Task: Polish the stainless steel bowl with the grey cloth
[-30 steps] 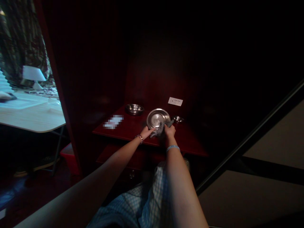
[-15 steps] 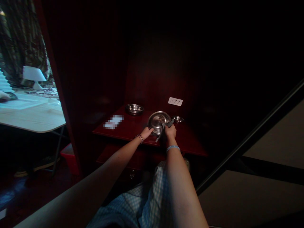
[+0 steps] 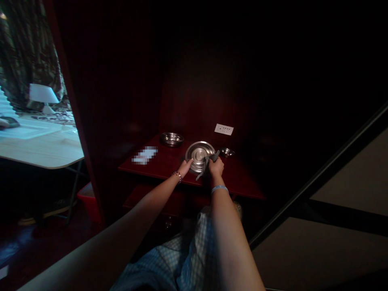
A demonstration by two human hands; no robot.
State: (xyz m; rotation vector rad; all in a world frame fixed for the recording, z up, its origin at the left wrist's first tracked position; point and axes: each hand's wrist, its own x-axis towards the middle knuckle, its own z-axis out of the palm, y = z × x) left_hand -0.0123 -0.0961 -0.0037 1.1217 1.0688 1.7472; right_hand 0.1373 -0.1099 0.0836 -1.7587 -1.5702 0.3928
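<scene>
A round, shallow stainless steel bowl (image 3: 199, 153) is held above the desk with its inside turned toward me. My left hand (image 3: 185, 166) grips its lower left rim, thumb on the near side and fingers hidden behind. At the right rim, my right hand (image 3: 216, 166) is closed on a grey cloth (image 3: 207, 162), part of which hangs down across the bowl's lower right. Behind and to the left stands a stack of steel bowls (image 3: 171, 139). A smaller steel bowl (image 3: 227, 152) sits just beyond my right hand.
The dark red desk (image 3: 160, 166) carries a blurred-out white item (image 3: 144, 155) at left. A white socket plate (image 3: 224, 129) is on the back panel. Beyond the left side panel are a light wooden table (image 3: 45, 155), a lamp (image 3: 44, 93) and a red bin (image 3: 91, 202).
The bowl tipped away from me and then back, its inside facing me again. Both hands shifted slightly with it. The cloth's loose end now hangs narrower below the rim.
</scene>
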